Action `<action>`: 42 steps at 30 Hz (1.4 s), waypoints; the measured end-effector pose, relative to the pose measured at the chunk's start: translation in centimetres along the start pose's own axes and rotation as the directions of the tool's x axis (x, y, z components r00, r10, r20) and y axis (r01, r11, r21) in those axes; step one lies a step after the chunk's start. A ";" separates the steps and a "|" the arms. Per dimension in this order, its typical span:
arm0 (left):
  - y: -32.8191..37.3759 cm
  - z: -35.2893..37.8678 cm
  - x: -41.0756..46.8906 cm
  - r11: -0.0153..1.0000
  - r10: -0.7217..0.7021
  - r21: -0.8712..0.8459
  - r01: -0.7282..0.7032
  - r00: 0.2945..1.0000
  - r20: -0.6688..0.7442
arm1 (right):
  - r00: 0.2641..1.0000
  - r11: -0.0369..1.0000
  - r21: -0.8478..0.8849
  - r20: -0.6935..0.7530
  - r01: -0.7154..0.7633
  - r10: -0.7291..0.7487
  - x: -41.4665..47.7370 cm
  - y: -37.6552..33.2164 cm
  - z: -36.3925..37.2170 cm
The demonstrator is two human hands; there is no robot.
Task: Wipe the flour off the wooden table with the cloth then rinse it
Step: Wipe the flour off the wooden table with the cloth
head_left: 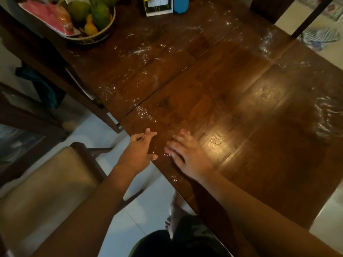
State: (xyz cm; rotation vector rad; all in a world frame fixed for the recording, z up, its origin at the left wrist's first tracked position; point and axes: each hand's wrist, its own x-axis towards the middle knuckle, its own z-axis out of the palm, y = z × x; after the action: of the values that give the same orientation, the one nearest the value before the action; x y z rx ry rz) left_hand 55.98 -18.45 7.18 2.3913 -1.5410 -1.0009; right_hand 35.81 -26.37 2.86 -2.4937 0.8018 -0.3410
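Observation:
A dark wooden table (232, 86) fills the middle of the view. White flour (141, 52) lies scattered over its far half, along its left edge (146, 113) and at its right side (326, 115). My right hand (187, 154) lies flat on the table near the left edge, fingers spread and blurred, over a little flour. My left hand (139, 151) hovers at that edge with fingers straight, holding nothing. No cloth is in view.
A basket of green and yellow fruit (92, 15) stands at the far left corner, with a yellow-white box (159, 6) and a blue container (181, 5) behind. A cushioned chair (46, 182) stands to the left. My bare foot (173, 219) is on the tiled floor.

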 end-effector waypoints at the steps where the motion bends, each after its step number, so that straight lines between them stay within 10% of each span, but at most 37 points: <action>1: -0.1 -0.1 0.2 0.999 -0.030 -0.021 0.029 0.999 -0.017 | 0.995 0.996 0.019 0.058 0.083 -0.084 -0.4 -1.2 0.5; 6: -0.4 0.0 0.7 0.998 -0.063 0.025 0.065 0.996 -0.070 | 0.897 0.942 0.116 0.288 0.315 -0.336 -1.7 -0.7 -0.5; 13: -2.5 -2.7 1.7 0.996 0.058 0.074 -0.055 0.998 -0.036 | 0.990 0.990 0.038 0.045 -0.133 0.131 3.5 -2.1 0.4; 21: -4.1 -3.5 2.7 0.982 0.176 0.070 -0.174 0.984 -0.014 | 0.890 0.968 0.115 0.381 0.222 -0.250 -0.2 -4.0 0.6; 28: -2.6 -3.7 2.1 0.983 0.128 0.124 -0.133 0.991 0.045 | 0.955 0.953 0.065 0.000 -0.296 0.297 -0.2 -1.9 -0.4; 35: -0.8 -2.2 1.8 0.864 0.233 0.442 -0.243 0.969 0.079 | 0.913 0.969 0.188 0.345 0.158 -0.216 -6.5 -2.0 -1.6; 38: -0.5 -0.4 1.0 0.851 0.179 0.484 -0.202 0.979 0.093 | 0.984 0.976 0.178 0.146 -0.128 0.103 -8.1 0.8 -2.9; 42: -0.6 0.8 0.6 0.869 0.172 0.459 -0.183 0.983 0.065 | 0.837 0.833 0.185 -0.081 -0.521 0.541 -6.2 -2.2 -1.4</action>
State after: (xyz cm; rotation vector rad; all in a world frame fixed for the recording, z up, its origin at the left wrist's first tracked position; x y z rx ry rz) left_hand 56.17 -18.46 6.05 2.4557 -2.1729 -0.6785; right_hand 31.42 -21.58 4.67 -2.0059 1.4213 -0.3492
